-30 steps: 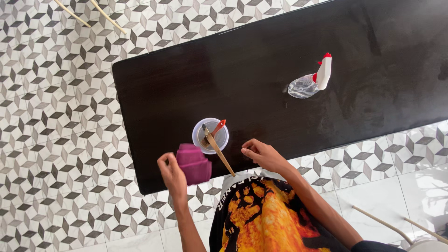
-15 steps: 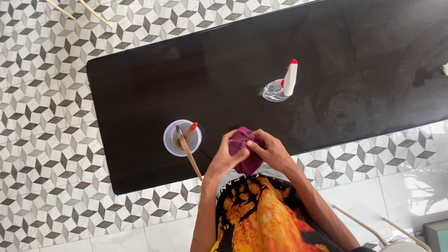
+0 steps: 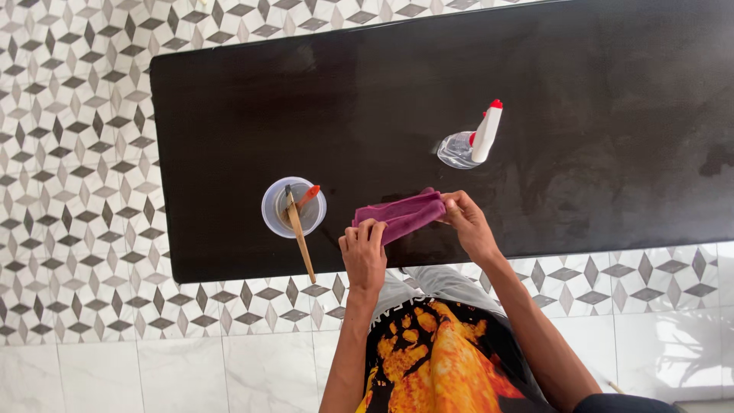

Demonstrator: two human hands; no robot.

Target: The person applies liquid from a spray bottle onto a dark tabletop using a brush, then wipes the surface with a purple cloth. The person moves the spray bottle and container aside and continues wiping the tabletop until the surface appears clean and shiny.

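Folded purple cloth (image 3: 401,215), apparently lifted above table edge.

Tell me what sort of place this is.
Probably a home room: patterned tile floor, a long dark table with a spray bottle, and both hands holding a purple cloth.

Both forearms reach from the near edge toward the far side, bare to the elbow. Left hand (image 3: 364,256): back upward, fingers curled over and pinched closed. Right hand (image 3: 466,222): set farther and to the right, wrist bent leftward, fingertips pinched closed. Hands near, apart.
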